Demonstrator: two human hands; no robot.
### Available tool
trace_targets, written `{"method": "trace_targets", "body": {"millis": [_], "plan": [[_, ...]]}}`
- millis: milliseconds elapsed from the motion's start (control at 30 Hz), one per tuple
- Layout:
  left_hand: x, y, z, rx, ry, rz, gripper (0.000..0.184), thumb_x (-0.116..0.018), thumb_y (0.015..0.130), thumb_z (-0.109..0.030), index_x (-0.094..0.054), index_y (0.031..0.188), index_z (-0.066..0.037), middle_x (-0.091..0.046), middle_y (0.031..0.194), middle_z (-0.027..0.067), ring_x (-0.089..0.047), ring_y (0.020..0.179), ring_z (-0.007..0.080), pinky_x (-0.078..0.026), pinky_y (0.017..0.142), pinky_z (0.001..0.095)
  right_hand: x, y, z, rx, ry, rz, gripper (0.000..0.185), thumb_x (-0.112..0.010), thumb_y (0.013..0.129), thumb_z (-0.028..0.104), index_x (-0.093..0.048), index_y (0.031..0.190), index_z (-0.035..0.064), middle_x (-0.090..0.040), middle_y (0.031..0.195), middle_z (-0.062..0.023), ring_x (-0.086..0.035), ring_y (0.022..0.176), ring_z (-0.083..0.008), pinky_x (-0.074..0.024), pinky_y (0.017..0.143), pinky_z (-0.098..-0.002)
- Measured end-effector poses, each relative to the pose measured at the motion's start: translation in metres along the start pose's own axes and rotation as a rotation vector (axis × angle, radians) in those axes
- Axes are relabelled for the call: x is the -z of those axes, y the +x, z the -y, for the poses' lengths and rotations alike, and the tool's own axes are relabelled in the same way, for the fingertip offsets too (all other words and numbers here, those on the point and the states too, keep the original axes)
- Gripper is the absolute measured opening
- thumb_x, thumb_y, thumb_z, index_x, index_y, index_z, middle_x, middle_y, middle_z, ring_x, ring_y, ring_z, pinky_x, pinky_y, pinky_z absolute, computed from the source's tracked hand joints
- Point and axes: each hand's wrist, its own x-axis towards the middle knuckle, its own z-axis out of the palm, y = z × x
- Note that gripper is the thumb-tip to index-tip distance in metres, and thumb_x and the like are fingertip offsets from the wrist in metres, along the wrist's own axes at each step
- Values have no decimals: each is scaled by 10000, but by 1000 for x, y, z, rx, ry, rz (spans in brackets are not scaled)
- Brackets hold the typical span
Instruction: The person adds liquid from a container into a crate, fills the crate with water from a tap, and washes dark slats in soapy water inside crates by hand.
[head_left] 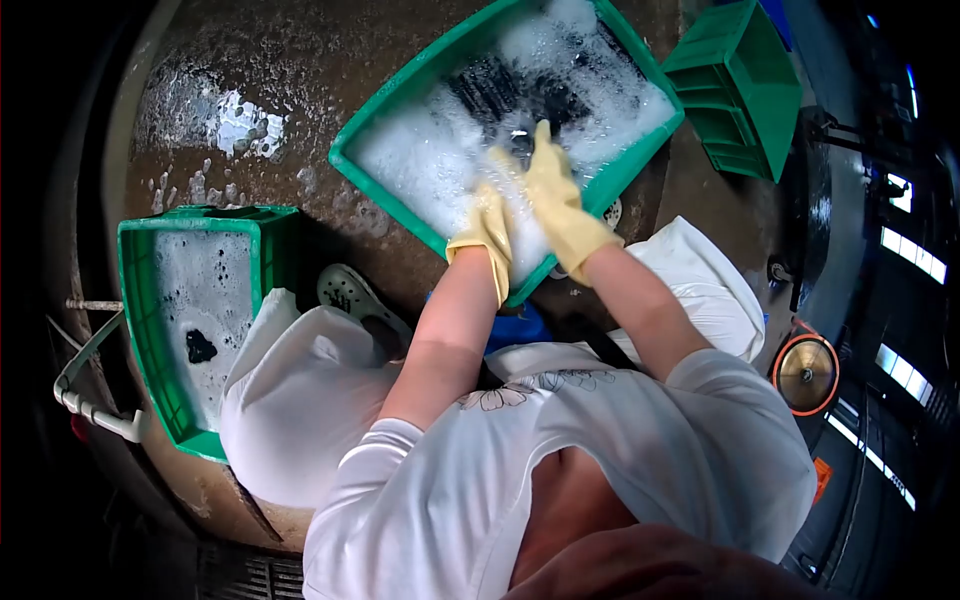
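Note:
Both my hands wear pale yellow rubber gloves and reach into a large green plastic tub (395, 92) of foamy water. My left hand (485, 212) is down at the suds, its fingers smeared by motion and partly covered in foam. Close beside it, my right hand (556, 190) points forward with its fingertips at a dark wet item (522, 145). Whether either hand grips this item cannot be made out. Further in, a dark ribbed piece (485, 88) shows through the white foam (420, 150).
A second green tub (262, 240) with sudsy water and a small black piece (200, 346) stands at left. Another green crate (745, 90) is at upper right. White pipe (105, 418) lies by the left tub. The brown floor (300, 90) is wet. An orange-rimmed wheel (806, 374) stands at right.

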Motion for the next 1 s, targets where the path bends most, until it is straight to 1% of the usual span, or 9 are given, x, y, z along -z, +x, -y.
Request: {"method": "trace_targets", "body": {"millis": [67,133,200,433,533,633,800,867,1000], "plan": [[-44,-29,-13,218,-739,77,624,-341,1115,-492,-447,1559,-67,-595,1446,173,-596,1252,309,-448,1110,408,-27,-8,-41,693,-925,-352,1124,-700,883,637,-180,1621,-32,-385,1603,-271,-524,1366,-409,-446,1133,-435],[-60,-52,-25,102,-555,-61,615,-345,1115,-480,-450,1557,-65,-587,1456,166,-585,1267,306,-438,1120,403,-16,18,-49,671,-1030,-244,1297,-731,783,731,-91,1647,7,-212,1683,-274,-177,1567,-441,-196,1286,-419],[-70,-53,-37,-5,-424,-174,606,-350,1115,-467,-453,1554,-63,-579,1465,160,-574,1281,303,-429,1129,399,2,25,-21,590,-929,-348,1353,-716,754,780,-51,1653,19,-194,1688,-274,-155,1573,-434,-141,1297,-427],[-91,-27,-54,-166,-342,-320,577,-364,1115,-424,-464,1546,-55,-551,1499,137,-534,1332,293,-394,1162,382,42,40,11,483,-705,-257,1123,-798,787,653,-322,1588,27,-532,1445,-302,-532,1316,-479,-448,1120,-471],[-90,-27,-52,-159,-334,-321,564,-370,1114,-406,-469,1542,-52,-539,1513,128,-517,1353,288,-380,1176,374,4,-3,-2,393,-753,-135,1230,-823,745,657,-255,1597,-25,-442,1501,-357,-443,1405,-496,-384,1184,-491],[-91,-35,-52,-159,-327,-337,552,-376,1114,-388,-474,1539,-49,-527,1528,118,-501,1375,283,-365,1190,367,-26,14,-70,765,-903,-262,1361,-728,747,782,-117,1614,-70,-222,1636,-357,-209,1535,-494,-165,1283,-498],[-97,-46,-64,-207,-313,-381,532,-386,1114,-357,-482,1533,-43,-507,1551,102,-473,1411,276,-341,1214,355,29,69,-29,744,-1218,-589,1362,-563,755,910,-120,1629,-36,-228,1655,-318,-201,1550,-460,-135,1293,-484],[-100,-46,-69,-238,-324,-410,524,-391,1114,-345,-485,1531,-41,-499,1561,95,-461,1426,273,-331,1223,350,52,79,-9,667,-1122,-511,1315,-779,745,729,-138,1644,14,-347,1617,-282,-341,1499,-423,-274,1256,-455],[-116,-48,-71,-266,-341,-422,504,-412,1108,-321,-501,1513,-35,-498,1563,89,-455,1437,268,-324,1230,343,53,38,13,325,-692,-157,1196,-778,779,706,-297,1600,-18,-533,1494,-254,-504,1396,-361,-378,1173,-409]]}}
